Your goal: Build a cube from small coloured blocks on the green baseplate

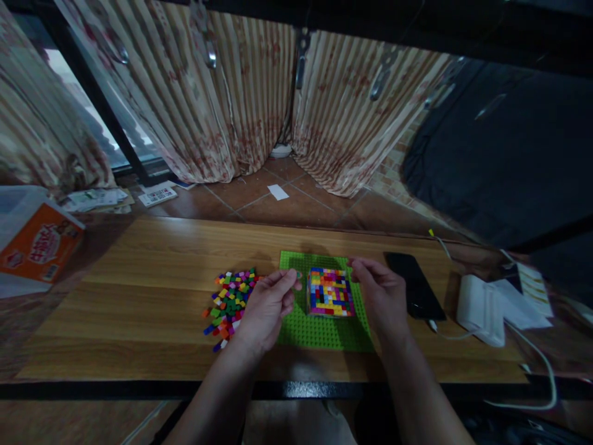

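A block built of many small coloured bricks (330,293) stands on a green studded baseplate (319,334). My left hand (269,306) is over the left part of the baseplate, thumb and forefinger pinched together just left of the block. Whatever sits in that pinch is too small to name. On the other side, my right hand (382,293) hovers by the baseplate's right edge with its fingertips closed near the block's far right corner. Its fingers hide what they may hold. A heap of loose toy bricks (231,300) lies left of the baseplate, partly behind my left hand.
The wooden table (139,296) has a dark front edge. Right of my hand lies a black phone (414,284) with a cable plugged in, beside a white device (480,309). A plastic tub with an orange label (41,241) stands at far left. Curtains (250,93) hang behind.
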### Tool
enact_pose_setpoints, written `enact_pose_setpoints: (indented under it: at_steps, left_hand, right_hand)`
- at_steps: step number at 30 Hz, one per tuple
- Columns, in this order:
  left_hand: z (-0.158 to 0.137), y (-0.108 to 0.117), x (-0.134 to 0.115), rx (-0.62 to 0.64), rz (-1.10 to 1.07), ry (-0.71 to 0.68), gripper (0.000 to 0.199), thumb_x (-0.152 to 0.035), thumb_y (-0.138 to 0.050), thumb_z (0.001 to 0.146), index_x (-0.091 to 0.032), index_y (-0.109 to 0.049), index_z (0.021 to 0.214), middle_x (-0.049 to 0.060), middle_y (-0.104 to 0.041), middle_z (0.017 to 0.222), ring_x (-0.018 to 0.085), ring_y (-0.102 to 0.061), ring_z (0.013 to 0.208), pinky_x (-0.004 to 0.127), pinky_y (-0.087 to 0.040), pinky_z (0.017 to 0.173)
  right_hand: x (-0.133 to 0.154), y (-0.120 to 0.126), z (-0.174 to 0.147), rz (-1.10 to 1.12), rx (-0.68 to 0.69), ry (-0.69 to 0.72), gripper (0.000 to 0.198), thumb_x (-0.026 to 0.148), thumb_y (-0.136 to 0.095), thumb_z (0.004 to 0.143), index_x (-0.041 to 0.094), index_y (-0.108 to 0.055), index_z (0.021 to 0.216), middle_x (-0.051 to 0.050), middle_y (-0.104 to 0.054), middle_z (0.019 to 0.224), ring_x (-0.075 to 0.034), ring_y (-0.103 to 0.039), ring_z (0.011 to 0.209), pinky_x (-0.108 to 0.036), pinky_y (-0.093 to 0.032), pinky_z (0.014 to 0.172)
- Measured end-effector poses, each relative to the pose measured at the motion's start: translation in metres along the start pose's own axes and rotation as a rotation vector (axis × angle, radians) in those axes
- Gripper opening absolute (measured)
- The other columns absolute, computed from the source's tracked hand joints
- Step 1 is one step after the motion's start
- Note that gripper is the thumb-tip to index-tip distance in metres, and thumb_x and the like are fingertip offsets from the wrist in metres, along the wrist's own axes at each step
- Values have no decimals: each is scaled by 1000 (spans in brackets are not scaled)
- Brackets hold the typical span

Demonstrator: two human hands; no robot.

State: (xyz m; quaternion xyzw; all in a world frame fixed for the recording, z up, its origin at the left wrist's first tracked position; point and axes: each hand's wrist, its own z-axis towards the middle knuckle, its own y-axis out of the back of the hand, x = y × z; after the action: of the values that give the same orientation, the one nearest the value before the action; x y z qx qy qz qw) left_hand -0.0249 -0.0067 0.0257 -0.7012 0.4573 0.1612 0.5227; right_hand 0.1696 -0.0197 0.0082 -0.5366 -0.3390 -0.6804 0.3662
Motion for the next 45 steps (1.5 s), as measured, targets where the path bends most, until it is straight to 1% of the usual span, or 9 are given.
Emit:
enact_pose_setpoints:
  at_steps: [5, 9, 17, 21, 24, 28, 32, 40, 45]
  left_hand:
    - [-1, -2, 1, 80, -21, 49, 35, -36, -87, 62, -10, -64, 71, -1, -57, 65, 1, -37, 47, 13, -23, 42]
    - [-2, -2, 1, 167, -7, 66, 34, -36, -86, 64, -10, -64, 70, -1, -56, 63, 1, -36, 46, 14, -20, 41]
    - [-3, -3, 2, 178, 44, 72, 33, -39, -83, 68, -10, -68, 74, 0, -57, 66, 0, -35, 45, 15, -20, 42]
    - [-2, 0, 1, 82, 60, 34, 34, -40, -81, 68, -9, -71, 78, 0, -56, 67, 1, -37, 47, 14, -21, 43]
    - [0, 3, -1, -4, 60, -1, 32, -37, -82, 66, -10, -71, 78, 0, -56, 66, 1, -37, 48, 14, -22, 43]
    - [3, 4, -1, -29, 64, -11, 31, -35, -82, 64, -10, -72, 79, 0, -58, 68, 2, -39, 49, 14, -23, 43]
    - [2, 4, 1, -25, 72, 5, 32, -35, -83, 63, -11, -72, 79, 0, -59, 67, 2, -39, 48, 14, -24, 43]
    - [2, 4, -1, -23, 64, 1, 31, -33, -83, 62, -10, -72, 78, 0, -59, 67, 2, -39, 48, 14, -24, 42]
    - [2, 5, -1, -22, 69, -2, 29, -32, -83, 63, -11, -72, 78, 1, -60, 68, 2, -39, 48, 14, -24, 42]
  right_hand:
    - [18, -19, -19, -124, 352, 266, 14, 29, -64, 89, 28, -75, 97, -2, -70, 97, -16, -65, 90, -31, -50, 79]
    - [25, -27, -26, -174, 473, 313, 17, 27, -62, 92, 29, -74, 103, -3, -69, 102, -16, -65, 98, -31, -50, 85]
    - [26, -27, -25, -113, 390, 288, 12, 24, -65, 88, 28, -76, 93, -1, -71, 94, -15, -65, 90, -29, -51, 79]
    - [19, -2, -6, -164, 183, 255, 9, 29, -69, 84, 25, -76, 86, -2, -71, 89, -17, -66, 85, -29, -52, 74]
    - [9, 20, 10, -263, 39, 142, 16, 36, -71, 78, 21, -76, 82, -3, -73, 84, -19, -67, 80, -31, -52, 72]
    - [-6, 35, 19, -341, 105, 30, 23, 41, -70, 75, 19, -76, 81, -6, -75, 85, -21, -68, 81, -34, -52, 73]
    - [-15, 32, 18, -388, 200, 16, 23, 40, -67, 79, 20, -77, 86, -6, -75, 89, -22, -68, 84, -34, -51, 76]
    - [-13, 28, 16, -389, 240, 15, 23, 39, -65, 81, 21, -78, 86, -5, -75, 92, -21, -68, 86, -32, -51, 75]
    - [-14, 28, 16, -343, 225, -31, 24, 40, -69, 77, 21, -79, 87, -5, -76, 89, -22, -69, 85, -33, -52, 76]
